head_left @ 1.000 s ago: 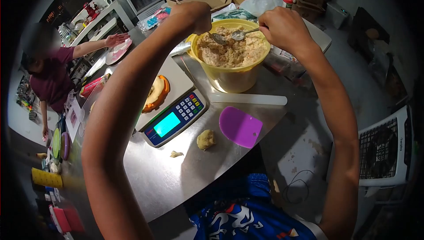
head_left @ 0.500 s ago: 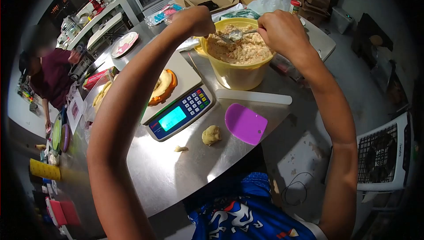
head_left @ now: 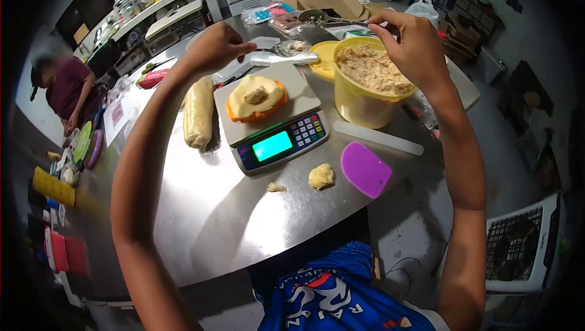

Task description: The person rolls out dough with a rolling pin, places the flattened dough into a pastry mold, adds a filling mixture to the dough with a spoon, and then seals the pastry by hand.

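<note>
My left hand [head_left: 219, 49] is closed on the handle of a spoon [head_left: 292, 47] bearing pale filling, left of the tub. Above the tub's rim, my right hand [head_left: 415, 43] pinches the handle of a second spoon [head_left: 313, 17], whose bowl points left. The yellow tub [head_left: 365, 102] is full of chunky, pale filling [head_left: 368, 69]. On the digital scale [head_left: 274, 148] sits an orange mould [head_left: 268, 113] lined with flat dough [head_left: 244, 102], a small lump of filling [head_left: 256, 94] in its middle. A dough ball [head_left: 322, 176] and a dough scrap [head_left: 275, 188] lie in front.
A purple scraper [head_left: 365, 169] and a white flat strip [head_left: 379, 138] lie near the table edge. Left of the scale is a wrapped dough log [head_left: 198, 114]. Cardboard boxes [head_left: 323, 2] stand behind. Another person [head_left: 70, 90] works at far left.
My hands have moved apart from over the tub, each with a spoon. The left went toward the scale's far side. The view shifted, and the lump on the dough now shows.
</note>
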`<state>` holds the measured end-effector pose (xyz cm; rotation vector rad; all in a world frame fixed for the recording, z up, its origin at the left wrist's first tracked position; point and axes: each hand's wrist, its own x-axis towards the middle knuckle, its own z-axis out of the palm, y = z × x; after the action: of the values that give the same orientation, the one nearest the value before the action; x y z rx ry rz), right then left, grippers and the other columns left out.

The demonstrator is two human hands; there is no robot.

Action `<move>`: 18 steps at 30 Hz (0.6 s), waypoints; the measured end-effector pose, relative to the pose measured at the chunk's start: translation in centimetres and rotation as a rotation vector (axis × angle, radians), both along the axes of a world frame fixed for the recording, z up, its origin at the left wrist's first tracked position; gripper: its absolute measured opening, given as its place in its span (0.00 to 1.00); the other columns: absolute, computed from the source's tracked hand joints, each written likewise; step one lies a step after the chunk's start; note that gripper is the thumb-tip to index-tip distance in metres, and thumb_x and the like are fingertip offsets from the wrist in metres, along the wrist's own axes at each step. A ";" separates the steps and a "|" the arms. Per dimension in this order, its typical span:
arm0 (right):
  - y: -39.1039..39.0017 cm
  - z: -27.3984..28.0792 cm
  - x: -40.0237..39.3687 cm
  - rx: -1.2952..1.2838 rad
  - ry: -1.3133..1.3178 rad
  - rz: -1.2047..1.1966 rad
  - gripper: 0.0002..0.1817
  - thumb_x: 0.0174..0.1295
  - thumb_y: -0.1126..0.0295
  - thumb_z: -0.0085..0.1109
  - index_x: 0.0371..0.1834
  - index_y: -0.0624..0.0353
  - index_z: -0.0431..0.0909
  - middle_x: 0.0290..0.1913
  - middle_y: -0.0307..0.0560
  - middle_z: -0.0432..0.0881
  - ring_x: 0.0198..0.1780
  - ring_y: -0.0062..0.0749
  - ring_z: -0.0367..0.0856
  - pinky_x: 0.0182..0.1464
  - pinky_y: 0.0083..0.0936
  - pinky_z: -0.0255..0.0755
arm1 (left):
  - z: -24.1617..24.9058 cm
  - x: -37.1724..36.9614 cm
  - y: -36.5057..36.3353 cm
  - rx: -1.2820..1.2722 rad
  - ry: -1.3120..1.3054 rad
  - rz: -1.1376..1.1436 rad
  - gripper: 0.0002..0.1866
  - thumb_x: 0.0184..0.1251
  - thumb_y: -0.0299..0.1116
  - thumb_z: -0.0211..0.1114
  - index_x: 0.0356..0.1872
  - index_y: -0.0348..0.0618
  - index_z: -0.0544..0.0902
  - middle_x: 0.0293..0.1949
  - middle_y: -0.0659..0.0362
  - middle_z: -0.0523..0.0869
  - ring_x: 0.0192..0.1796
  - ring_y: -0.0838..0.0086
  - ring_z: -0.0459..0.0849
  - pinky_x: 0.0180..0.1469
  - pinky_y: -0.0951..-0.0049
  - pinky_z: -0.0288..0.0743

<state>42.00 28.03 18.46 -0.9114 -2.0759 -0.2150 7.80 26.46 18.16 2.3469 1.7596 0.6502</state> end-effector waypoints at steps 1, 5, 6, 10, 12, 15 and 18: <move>0.2 -0.3 -0.6 -0.009 0.007 0.017 0.07 0.62 0.67 0.63 0.39 0.55 0.86 0.32 0.52 0.87 0.37 0.48 0.86 0.41 0.36 0.77 | 0.0 -1.4 -0.8 0.004 0.004 0.020 0.24 0.67 0.46 0.68 0.17 0.37 0.81 0.12 0.64 0.70 0.18 0.80 0.65 0.23 0.70 0.59; 0.1 -2.3 -3.7 0.026 -0.050 0.109 0.08 0.61 0.70 0.62 0.41 0.54 0.86 0.34 0.51 0.87 0.38 0.47 0.86 0.41 0.38 0.78 | -0.1 -4.9 -3.6 0.013 0.094 0.108 0.22 0.66 0.44 0.69 0.19 0.37 0.84 0.15 0.58 0.78 0.18 0.75 0.73 0.25 0.68 0.66; -0.2 -3.0 -4.6 0.048 -0.098 0.148 0.08 0.60 0.71 0.62 0.42 0.53 0.86 0.34 0.50 0.86 0.38 0.47 0.86 0.41 0.39 0.78 | -0.2 -5.6 -4.2 0.005 0.178 0.128 0.19 0.65 0.44 0.69 0.21 0.38 0.87 0.18 0.53 0.83 0.19 0.68 0.79 0.28 0.64 0.72; -1.5 -5.5 -7.5 0.096 -0.250 0.137 0.12 0.58 0.74 0.61 0.44 0.51 0.87 0.34 0.45 0.84 0.40 0.42 0.84 0.44 0.37 0.78 | -1.9 -5.5 -5.7 0.140 0.410 0.182 0.14 0.61 0.40 0.70 0.23 0.40 0.87 0.21 0.50 0.84 0.25 0.56 0.83 0.32 0.57 0.76; -1.6 -6.6 -8.3 0.085 -0.261 0.142 0.15 0.55 0.77 0.61 0.45 0.50 0.87 0.33 0.44 0.83 0.42 0.40 0.83 0.46 0.36 0.79 | -2.6 -5.1 -5.7 0.127 0.419 0.199 0.12 0.59 0.39 0.71 0.24 0.40 0.87 0.23 0.48 0.85 0.29 0.53 0.85 0.34 0.54 0.76; -1.0 -8.4 -8.6 0.086 -0.258 0.182 0.22 0.50 0.80 0.66 0.50 0.51 0.86 0.37 0.45 0.83 0.40 0.40 0.82 0.44 0.37 0.77 | -3.1 -4.7 -5.5 0.184 0.484 0.153 0.14 0.58 0.41 0.73 0.24 0.39 0.87 0.24 0.48 0.85 0.29 0.53 0.85 0.34 0.56 0.76; -1.1 -9.4 -8.5 0.046 -0.261 0.213 0.22 0.49 0.81 0.67 0.50 0.52 0.86 0.37 0.45 0.83 0.41 0.41 0.82 0.46 0.38 0.76 | -2.9 -4.4 -5.4 0.151 0.505 0.168 0.14 0.59 0.41 0.73 0.24 0.40 0.87 0.23 0.48 0.85 0.29 0.53 0.86 0.34 0.56 0.76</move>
<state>33.54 26.92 9.08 -0.6556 -2.3806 -0.2790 3.43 21.09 15.25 2.6581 2.1954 0.2201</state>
